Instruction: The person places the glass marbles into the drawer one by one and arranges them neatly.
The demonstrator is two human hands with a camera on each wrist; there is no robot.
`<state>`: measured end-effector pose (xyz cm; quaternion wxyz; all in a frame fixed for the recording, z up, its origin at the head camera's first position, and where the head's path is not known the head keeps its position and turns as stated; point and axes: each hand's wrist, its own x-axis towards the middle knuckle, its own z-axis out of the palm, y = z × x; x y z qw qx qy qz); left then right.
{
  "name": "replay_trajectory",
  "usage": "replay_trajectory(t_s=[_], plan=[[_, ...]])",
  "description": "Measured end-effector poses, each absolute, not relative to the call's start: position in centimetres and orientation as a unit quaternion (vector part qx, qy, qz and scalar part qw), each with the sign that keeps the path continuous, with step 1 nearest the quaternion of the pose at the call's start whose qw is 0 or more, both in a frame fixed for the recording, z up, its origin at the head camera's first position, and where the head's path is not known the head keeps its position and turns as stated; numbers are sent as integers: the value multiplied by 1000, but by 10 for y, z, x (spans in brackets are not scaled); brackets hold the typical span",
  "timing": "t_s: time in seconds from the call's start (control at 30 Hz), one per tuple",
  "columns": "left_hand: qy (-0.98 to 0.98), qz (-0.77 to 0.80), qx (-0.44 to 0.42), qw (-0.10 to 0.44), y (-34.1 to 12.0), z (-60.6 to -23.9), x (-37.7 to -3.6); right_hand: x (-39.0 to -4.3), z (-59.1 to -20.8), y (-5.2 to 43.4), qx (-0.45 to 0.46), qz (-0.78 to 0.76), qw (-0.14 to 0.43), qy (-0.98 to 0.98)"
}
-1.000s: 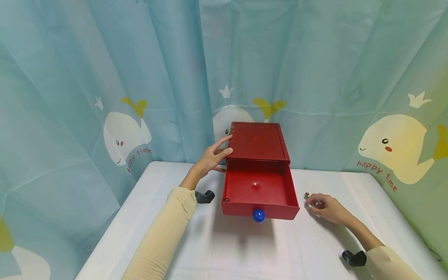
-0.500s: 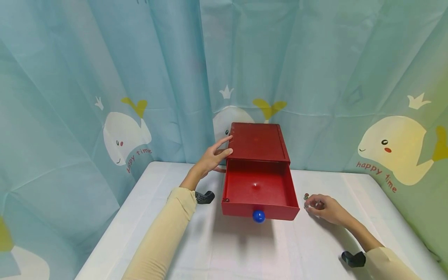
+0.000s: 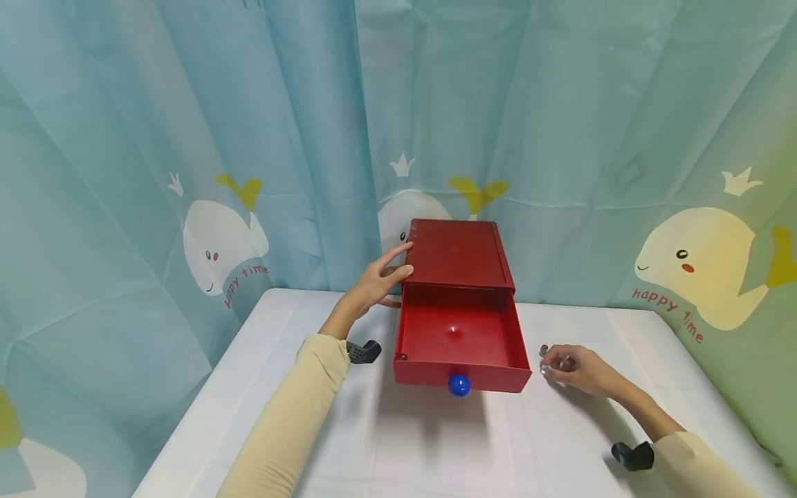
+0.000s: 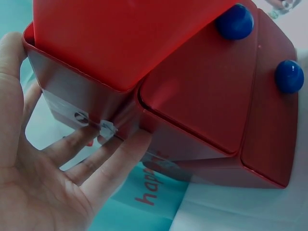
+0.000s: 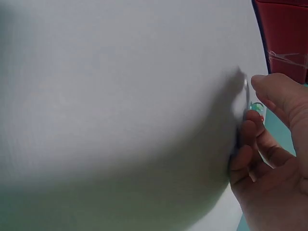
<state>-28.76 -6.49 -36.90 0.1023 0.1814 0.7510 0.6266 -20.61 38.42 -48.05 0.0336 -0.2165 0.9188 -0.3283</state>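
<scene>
Head view: left hand (image 3: 376,280) laid flat against the left side of the red drawer box (image 3: 459,252), fingers straight, evidently bracing it while the top drawer (image 3: 459,339) stands pulled out, interior empty, blue knob (image 3: 459,384) facing forward. Right hand (image 3: 575,370) resting on the white table (image 3: 436,443) just right of the drawer, fingertips curled around small glass marbles (image 3: 545,360); one marble (image 3: 544,350) lying apart beside them. Left wrist view: fingers (image 4: 103,159) pressed open against the box wall; a second, lower drawer with its own knob (image 4: 288,76) visible, hidden from the head camera. Right wrist view: fingertips (image 5: 250,127) pinching a clear marble (image 5: 256,109) against the tabletop; grip confirmed, count of marbles not determinable.
</scene>
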Motion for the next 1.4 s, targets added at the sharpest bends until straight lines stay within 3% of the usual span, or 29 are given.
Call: replay_trajectory(t_s=[0.3, 0.63, 1.0, 1.4], plan=[[751, 626, 182, 104, -65, -371, -287, -207, -465, 387, -250, -328, 43, 910], [752, 626, 179, 101, -64, -371, -287, -208, -445, 392, -312, -323, 14, 894], [752, 625, 185, 101, -65, -371, -286, -209, -437, 393, -299, -322, 32, 898], [754, 622, 184, 99, -64, -371, -286, -206, -434, 392, -315, -326, 3, 892]])
